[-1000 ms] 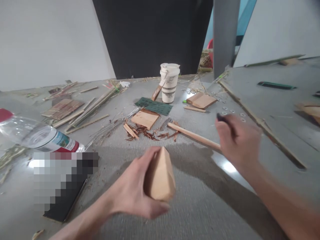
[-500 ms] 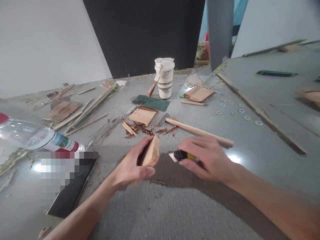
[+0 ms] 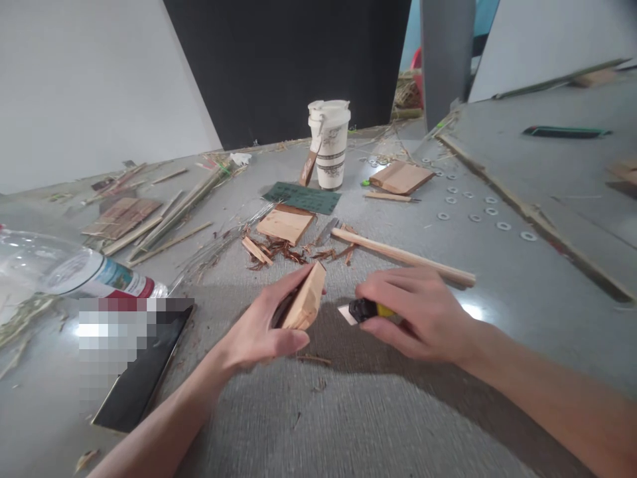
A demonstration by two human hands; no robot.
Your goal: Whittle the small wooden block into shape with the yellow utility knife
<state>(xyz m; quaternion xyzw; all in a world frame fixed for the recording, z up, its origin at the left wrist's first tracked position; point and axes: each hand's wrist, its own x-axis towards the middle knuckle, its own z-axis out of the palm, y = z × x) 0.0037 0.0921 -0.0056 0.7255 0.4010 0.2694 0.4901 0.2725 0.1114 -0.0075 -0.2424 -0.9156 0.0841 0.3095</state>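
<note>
My left hand (image 3: 266,322) grips a small wooden block (image 3: 306,299) on edge, its pale cut side facing right. Thumb and fingers wrap the block's two ends. To the right, my right hand (image 3: 415,312) is closed round a black and yellow utility knife (image 3: 365,310), whose short blade points left toward the block with a gap between them. Beyond both hands lie brown wood shavings (image 3: 279,252), a flat square piece of wood (image 3: 286,224) and a long-handled tool with a flat metal blade and wooden handle (image 3: 403,255).
A white lidded cup (image 3: 332,146) stands at the back beside a brush (image 3: 309,166) and green sandpaper (image 3: 302,198). Several washers (image 3: 475,218) and a second board (image 3: 402,178) lie right. At left are a plastic bottle (image 3: 114,272), wood strips (image 3: 174,206) and a dark flat device (image 3: 149,378).
The view has shifted slightly, so background things sit a little differently. The block is tilted a bit more to the right. Both hands keep their holds, and the blade remains apart from the block.
</note>
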